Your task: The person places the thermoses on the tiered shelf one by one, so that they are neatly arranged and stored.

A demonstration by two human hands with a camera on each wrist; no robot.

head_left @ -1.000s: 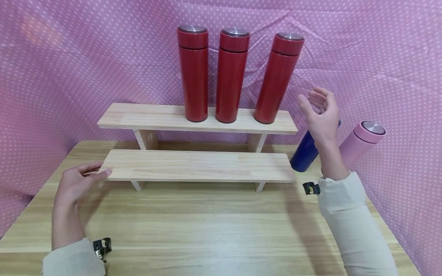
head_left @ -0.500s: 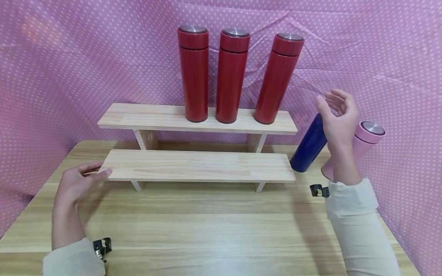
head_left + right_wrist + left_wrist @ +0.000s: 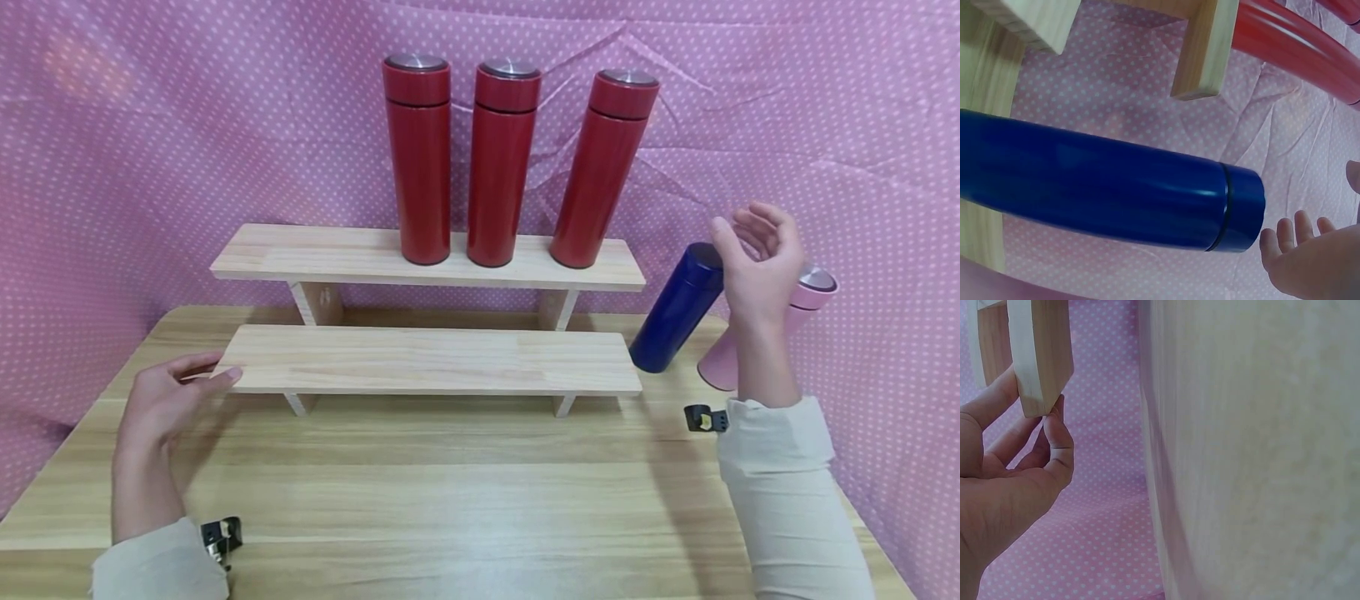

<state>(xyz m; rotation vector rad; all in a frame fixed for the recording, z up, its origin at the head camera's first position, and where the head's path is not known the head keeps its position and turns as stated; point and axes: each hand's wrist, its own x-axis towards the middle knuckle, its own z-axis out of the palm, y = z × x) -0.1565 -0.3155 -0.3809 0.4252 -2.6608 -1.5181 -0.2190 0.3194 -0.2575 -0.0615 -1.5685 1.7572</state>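
At its left end, the lower board of a two-tier wooden shelf [image 3: 427, 360] is pinched by my left hand [image 3: 160, 406], thumb on top and fingers beneath. The left wrist view shows the fingertips of that hand [image 3: 1013, 497] at the board's end. My right hand [image 3: 761, 279] is raised on the right with fingers loosely bent, holding nothing. A blue thermos flask [image 3: 675, 312] stands just left of it, its lid close to the fingertips in the right wrist view. Behind my right wrist, a pink thermos flask [image 3: 718, 362] is partly hidden.
On the shelf's upper board [image 3: 322, 252] stand a left red flask [image 3: 420, 175], a middle red flask [image 3: 501, 175] and a right red flask [image 3: 600, 175]. A pink dotted cloth [image 3: 187, 125] hangs behind. Everything rests on a wood-grain table [image 3: 435, 492].
My right hand has moved rightward and slightly down, from in front of the blue flask to in front of the pink one, uncovering the blue lid. My left hand has stayed put.
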